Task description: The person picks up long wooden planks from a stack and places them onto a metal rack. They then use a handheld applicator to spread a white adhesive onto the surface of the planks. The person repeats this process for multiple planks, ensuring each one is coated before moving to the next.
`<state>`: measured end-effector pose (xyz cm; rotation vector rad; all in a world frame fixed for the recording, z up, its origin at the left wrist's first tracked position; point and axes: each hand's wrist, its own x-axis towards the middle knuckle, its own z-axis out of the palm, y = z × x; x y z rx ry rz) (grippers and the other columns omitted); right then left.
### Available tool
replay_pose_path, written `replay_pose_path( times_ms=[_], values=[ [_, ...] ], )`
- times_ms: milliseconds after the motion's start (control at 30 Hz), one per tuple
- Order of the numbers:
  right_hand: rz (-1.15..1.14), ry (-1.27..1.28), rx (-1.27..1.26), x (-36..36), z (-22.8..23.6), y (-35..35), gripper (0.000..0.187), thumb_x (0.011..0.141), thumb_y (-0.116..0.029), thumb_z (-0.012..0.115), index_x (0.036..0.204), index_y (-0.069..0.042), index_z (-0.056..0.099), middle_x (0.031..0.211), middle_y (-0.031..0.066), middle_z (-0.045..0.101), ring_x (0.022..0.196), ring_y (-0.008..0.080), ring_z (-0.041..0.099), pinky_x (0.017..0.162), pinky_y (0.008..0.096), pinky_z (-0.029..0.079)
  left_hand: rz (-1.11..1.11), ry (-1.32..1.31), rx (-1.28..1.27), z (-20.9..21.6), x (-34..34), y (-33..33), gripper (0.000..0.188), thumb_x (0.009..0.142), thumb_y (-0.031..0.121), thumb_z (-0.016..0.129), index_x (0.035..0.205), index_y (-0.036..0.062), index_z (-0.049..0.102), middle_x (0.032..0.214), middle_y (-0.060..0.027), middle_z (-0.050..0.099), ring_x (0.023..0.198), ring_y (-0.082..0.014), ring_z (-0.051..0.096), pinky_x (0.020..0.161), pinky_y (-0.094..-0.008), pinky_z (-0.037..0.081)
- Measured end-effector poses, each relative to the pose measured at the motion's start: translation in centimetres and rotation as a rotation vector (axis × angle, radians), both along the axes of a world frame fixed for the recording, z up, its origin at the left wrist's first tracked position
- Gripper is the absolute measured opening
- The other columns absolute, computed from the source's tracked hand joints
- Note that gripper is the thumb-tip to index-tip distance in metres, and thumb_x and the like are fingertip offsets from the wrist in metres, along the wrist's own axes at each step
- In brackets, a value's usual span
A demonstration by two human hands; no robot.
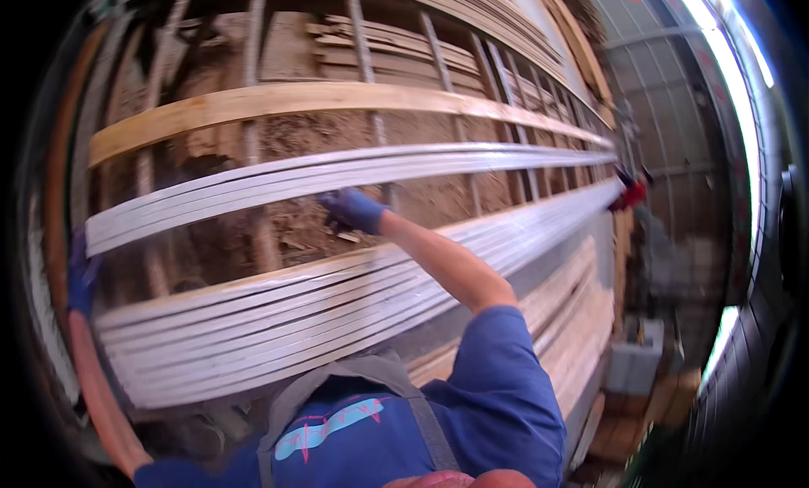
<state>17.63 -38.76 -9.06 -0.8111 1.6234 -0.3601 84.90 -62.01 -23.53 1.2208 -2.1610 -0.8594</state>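
Note:
A narrow group of long white-coated boards [253, 183] lies across the metal bars, running from the left toward the far right. My left hand [82, 277], in a blue glove, reaches up at the left end of these boards, its fingers stretched along the end faces; they are partly blurred. Just below the group's near edge, my right hand [354, 210], also blue-gloved, hangs over the gap with its fingers loosely bent and apart. Nearer my body lies a wider stack of white boards [278, 328], with my right forearm passing above it.
A bare wooden board [295, 98] crosses the metal bars [362, 41] farther off. Wood debris [312, 142] and planks [396, 54] lie beneath. At the far right end, another person's red glove [628, 193] is by the boards. A grey bin [636, 357] stands at right.

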Motion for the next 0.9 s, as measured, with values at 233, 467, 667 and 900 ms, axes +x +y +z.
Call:
replay_pose_path(
  times_ms=[233, 467, 667, 900],
  values=[
    [-0.418, -0.159, -0.084, 0.0, 0.3, -0.8, 0.039, 0.101, -0.034, 0.053, 0.121, -0.001, 0.056, 0.101, 0.0161, 0.072, 0.067, 0.0193, 0.070, 0.053, 0.0288, 0.055, -0.107, -0.001, -0.021, 1.2, -4.9, -6.5, 0.064, 0.090, -0.002, 0.054, 0.151, 0.0058, 0.034, 0.157, -0.0081, 0.034, 0.145, -0.0209, 0.029, 0.119, -0.0312, 0.020],
    [-0.608, -0.321, -0.280, 1.5, -2.4, -3.5, 0.033, 0.101, -0.030, 0.052, 0.122, -0.005, 0.054, 0.100, 0.0145, 0.071, 0.075, 0.0200, 0.069, 0.056, 0.0308, 0.053, -0.196, -0.015, -0.055, 0.4, -3.6, -8.9, 0.066, 0.091, 0.016, 0.061, 0.150, 0.0031, 0.033, 0.155, -0.0126, 0.036, 0.144, -0.0231, 0.030, 0.119, -0.0338, 0.021],
    [-0.808, -0.278, -0.302, 0.8, -0.2, -4.6, 0.043, 0.095, -0.043, 0.060, 0.115, -0.005, 0.061, 0.102, 0.0115, 0.071, 0.070, 0.0181, 0.066, 0.056, 0.0305, 0.052, 0.176, 0.346, 0.544, 10.4, -11.5, -7.2, 0.036, 0.091, 0.029, 0.070, 0.118, 0.0086, 0.059, 0.098, -0.0024, 0.061, 0.088, -0.0120, 0.056, 0.072, -0.0278, 0.045],
    [-0.904, -0.636, -0.231, -0.7, -2.5, -6.2, 0.044, 0.087, -0.052, 0.068, 0.112, -0.016, 0.062, 0.105, 0.0099, 0.072, 0.078, 0.0235, 0.070, 0.060, 0.0324, 0.053, 0.518, 0.204, 0.275, 14.3, -15.3, -4.5, 0.040, 0.093, 0.035, 0.067, 0.102, -0.0036, 0.064, 0.080, -0.0079, 0.066, 0.065, -0.0129, 0.062, 0.060, -0.0286, 0.050]
  ],
)
